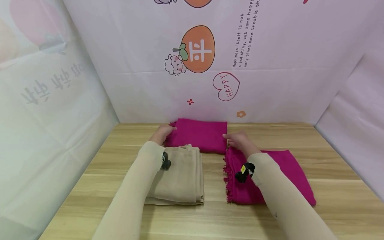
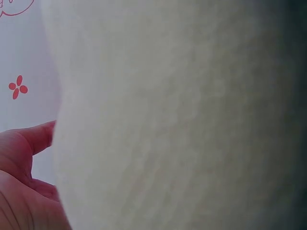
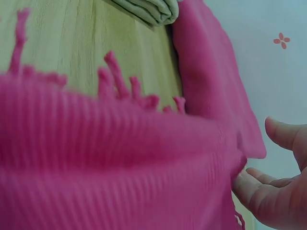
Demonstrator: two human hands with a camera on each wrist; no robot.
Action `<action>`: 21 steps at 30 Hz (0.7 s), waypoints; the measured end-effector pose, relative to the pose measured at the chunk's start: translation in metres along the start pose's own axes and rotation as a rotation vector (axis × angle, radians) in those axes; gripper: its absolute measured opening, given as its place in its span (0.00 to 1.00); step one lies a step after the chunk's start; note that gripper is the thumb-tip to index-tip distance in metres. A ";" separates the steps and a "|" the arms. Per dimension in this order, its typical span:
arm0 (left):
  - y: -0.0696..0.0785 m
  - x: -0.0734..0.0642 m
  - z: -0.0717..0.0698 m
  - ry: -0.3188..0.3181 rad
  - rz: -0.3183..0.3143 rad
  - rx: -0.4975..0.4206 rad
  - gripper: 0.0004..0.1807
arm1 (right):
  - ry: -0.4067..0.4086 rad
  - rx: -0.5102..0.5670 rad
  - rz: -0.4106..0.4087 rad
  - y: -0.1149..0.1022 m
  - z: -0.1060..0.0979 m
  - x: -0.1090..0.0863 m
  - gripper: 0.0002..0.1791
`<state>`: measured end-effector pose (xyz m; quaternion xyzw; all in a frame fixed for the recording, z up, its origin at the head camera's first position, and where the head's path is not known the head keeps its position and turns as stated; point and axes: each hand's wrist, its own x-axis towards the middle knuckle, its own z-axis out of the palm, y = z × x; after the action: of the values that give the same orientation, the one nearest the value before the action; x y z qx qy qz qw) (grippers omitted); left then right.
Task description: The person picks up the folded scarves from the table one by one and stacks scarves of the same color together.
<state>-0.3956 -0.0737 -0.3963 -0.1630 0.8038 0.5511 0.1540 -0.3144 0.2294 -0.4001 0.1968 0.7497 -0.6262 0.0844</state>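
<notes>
Against the back wall lies a folded magenta fringed scarf [image 1: 199, 135], with a hand at each short side. My left hand [image 1: 162, 132] is at its left edge; in the left wrist view the thumb stretches out, apart from the fingers, which are partly hidden by pale cloth [image 2: 168, 115]. My right hand [image 1: 239, 140] is at the right edge. In the right wrist view its thumb and fingers [image 3: 256, 189] are spread apart beside the scarf's end. A second folded magenta scarf [image 3: 115, 167], fringed along its left side, lies below the right wrist.
A folded beige cloth [image 1: 180, 176] lies at front left, partly under the left forearm. The wooden table [image 1: 213, 220] meets a printed white wall sheet [image 1: 144, 93] just behind the far scarf. White sheets also stand at both sides.
</notes>
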 end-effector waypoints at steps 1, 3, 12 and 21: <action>0.000 0.000 0.000 0.000 0.009 0.018 0.23 | -0.002 -0.011 -0.001 0.000 0.002 0.001 0.39; -0.001 -0.002 0.001 -0.008 0.026 0.027 0.19 | 0.004 -0.026 -0.003 0.002 0.005 0.003 0.40; -0.004 -0.007 0.001 -0.029 0.070 0.065 0.15 | 0.053 -0.074 0.040 -0.001 0.014 0.002 0.30; -0.002 -0.005 0.007 -0.017 0.081 0.144 0.24 | 0.002 -0.080 0.045 -0.001 0.019 0.001 0.26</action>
<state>-0.3897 -0.0675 -0.3983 -0.1141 0.8460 0.4989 0.1498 -0.3183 0.2109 -0.4034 0.2108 0.7696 -0.5934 0.1053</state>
